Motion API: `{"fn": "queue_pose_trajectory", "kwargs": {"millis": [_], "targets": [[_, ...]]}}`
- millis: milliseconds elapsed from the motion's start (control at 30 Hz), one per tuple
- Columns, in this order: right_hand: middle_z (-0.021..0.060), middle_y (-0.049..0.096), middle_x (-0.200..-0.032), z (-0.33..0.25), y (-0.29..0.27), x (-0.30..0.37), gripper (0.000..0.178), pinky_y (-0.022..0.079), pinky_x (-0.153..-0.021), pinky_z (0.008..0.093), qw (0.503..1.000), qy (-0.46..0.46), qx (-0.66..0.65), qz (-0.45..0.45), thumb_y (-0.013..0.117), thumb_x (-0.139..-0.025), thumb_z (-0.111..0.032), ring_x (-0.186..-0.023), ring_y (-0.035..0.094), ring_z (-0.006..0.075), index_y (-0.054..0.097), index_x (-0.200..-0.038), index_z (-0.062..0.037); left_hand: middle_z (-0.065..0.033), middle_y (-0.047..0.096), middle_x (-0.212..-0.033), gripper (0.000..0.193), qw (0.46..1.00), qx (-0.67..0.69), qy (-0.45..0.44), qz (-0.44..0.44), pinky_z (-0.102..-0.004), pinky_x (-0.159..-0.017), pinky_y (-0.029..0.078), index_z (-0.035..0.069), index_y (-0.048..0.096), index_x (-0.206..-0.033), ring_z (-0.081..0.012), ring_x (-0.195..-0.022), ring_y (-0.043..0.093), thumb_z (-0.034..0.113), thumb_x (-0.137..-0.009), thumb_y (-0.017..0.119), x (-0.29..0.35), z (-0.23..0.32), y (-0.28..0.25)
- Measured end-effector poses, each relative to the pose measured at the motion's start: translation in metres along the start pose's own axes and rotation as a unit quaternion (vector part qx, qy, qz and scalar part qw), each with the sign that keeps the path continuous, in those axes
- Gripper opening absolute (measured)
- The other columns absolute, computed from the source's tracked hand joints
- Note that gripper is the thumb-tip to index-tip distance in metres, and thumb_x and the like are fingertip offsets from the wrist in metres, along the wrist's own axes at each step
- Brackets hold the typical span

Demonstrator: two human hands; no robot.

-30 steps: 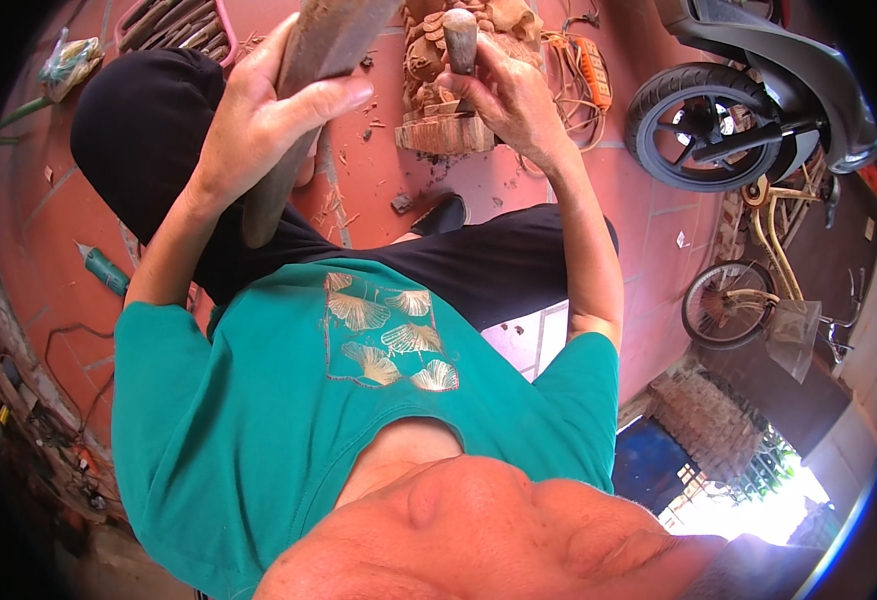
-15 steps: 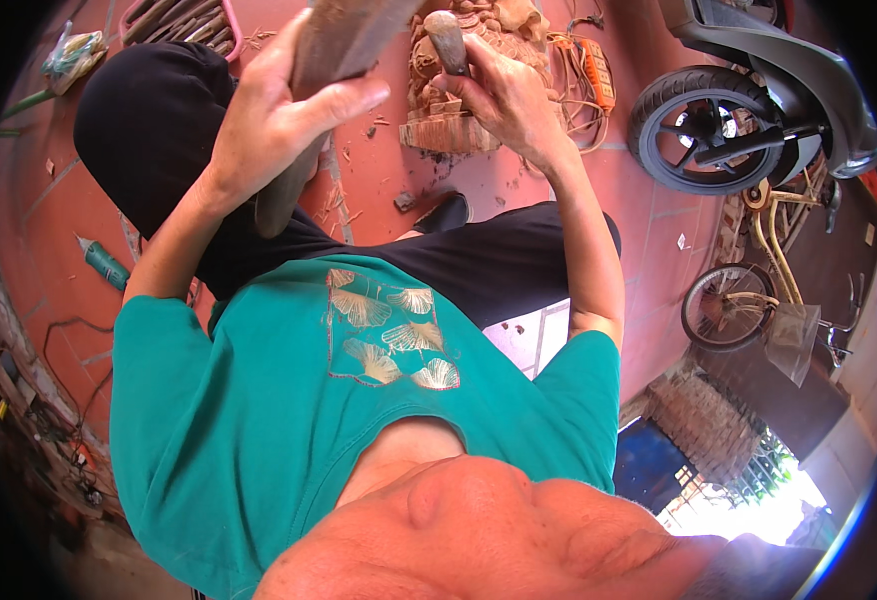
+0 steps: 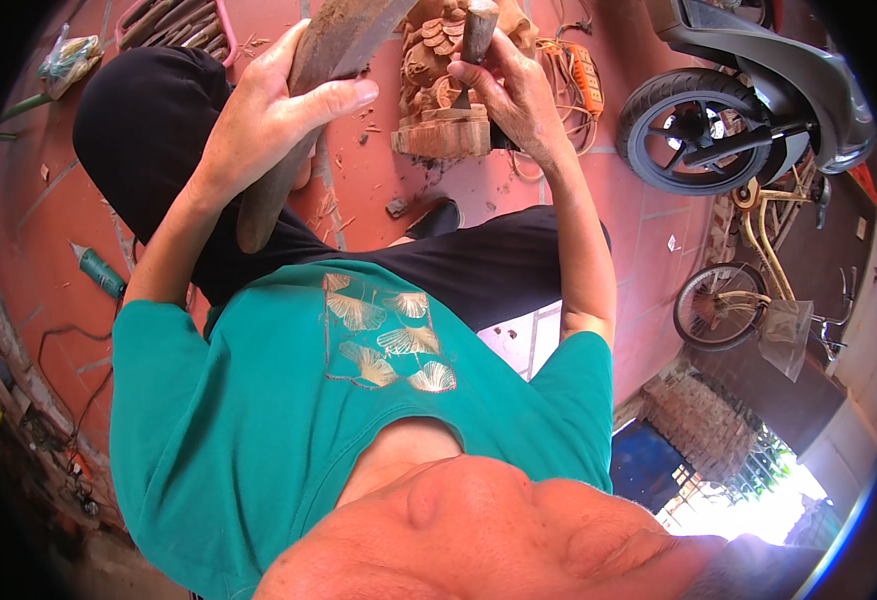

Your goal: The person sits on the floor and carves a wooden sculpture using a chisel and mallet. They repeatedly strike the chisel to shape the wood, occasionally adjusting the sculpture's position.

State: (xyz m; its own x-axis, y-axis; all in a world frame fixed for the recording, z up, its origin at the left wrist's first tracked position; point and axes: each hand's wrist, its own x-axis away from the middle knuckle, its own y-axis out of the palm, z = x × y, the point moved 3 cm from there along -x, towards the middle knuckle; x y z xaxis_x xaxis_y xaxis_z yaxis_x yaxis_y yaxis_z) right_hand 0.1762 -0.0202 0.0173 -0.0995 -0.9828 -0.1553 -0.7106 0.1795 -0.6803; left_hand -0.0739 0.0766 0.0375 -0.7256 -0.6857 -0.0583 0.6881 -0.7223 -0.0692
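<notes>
My left hand (image 3: 254,135) is closed round a dark wooden mallet (image 3: 331,55), its thumb stretched along the near side. The mallet's thick end runs out at the top edge, and its handle slants down over my left thigh. In my right hand (image 3: 524,100) I grip a chisel (image 3: 479,35) by its wooden handle, between thumb and fingers. The chisel's blade points down at the carved wooden piece (image 3: 444,138), which stands on the floor in front of me. Whether the tip touches the wood I cannot tell. Mallet and chisel are apart.
A pink basket (image 3: 231,38) of several wooden-handled tools stands far left. Beyond my right hand lie an orange power strip (image 3: 589,78) and its cord. A motorbike wheel (image 3: 694,130) and a bicycle (image 3: 724,305) are at right. Wood chips litter the tiled floor; a green tube (image 3: 101,270) lies left.
My right hand has turned the chisel more upright and moved it slightly right over the carving. The mallet has shifted a little in my left hand's hold, its handle end lower and further left.
</notes>
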Motion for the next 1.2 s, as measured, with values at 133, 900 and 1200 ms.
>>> {"fn": "queue_pose_trajectory", "kwargs": {"millis": [133, 900, 1200], "targets": [[0.0150, 0.064, -0.076, -0.014, 0.003, -0.003, 0.029, 0.047, -0.062, 0.0396, 1.000, -0.003, 0.010, -0.030, 0.072, -0.093, -0.027, -0.067, 0.064, 0.0281, 0.060, -0.110, -0.0070, -0.0018, 0.058, -0.081, 0.044, 1.000, -0.008, -0.002, -0.016, -0.0258, -0.056, 0.049, 0.000, 0.057, -0.122, -0.0081, -0.063, 0.058, 0.027, -0.092, 0.075, 0.002, 0.000, 0.003], [0.0143, 0.064, -0.080, -0.016, 0.021, -0.009, 0.037, 0.048, -0.064, 0.0413, 0.991, -0.047, 0.059, -0.109, 0.073, -0.091, -0.027, -0.071, 0.063, 0.0312, 0.060, -0.120, -0.0087, -0.0006, 0.061, -0.086, 0.035, 0.993, 0.082, -0.087, 0.010, -0.0219, -0.060, 0.046, 0.001, 0.060, -0.117, -0.0056, -0.068, 0.057, 0.022, -0.092, 0.074, 0.007, -0.003, 0.003], [0.0137, 0.064, -0.077, -0.013, 0.025, -0.009, 0.036, 0.047, -0.060, 0.0410, 0.991, -0.081, 0.076, -0.076, 0.073, -0.092, -0.030, -0.067, 0.062, 0.0333, 0.060, -0.120, -0.0103, -0.0004, 0.061, -0.081, 0.028, 0.994, 0.093, -0.038, 0.048, -0.0229, -0.057, 0.047, 0.002, 0.059, -0.112, -0.0066, -0.064, 0.058, 0.022, -0.095, 0.070, 0.004, -0.003, -0.010]]}}
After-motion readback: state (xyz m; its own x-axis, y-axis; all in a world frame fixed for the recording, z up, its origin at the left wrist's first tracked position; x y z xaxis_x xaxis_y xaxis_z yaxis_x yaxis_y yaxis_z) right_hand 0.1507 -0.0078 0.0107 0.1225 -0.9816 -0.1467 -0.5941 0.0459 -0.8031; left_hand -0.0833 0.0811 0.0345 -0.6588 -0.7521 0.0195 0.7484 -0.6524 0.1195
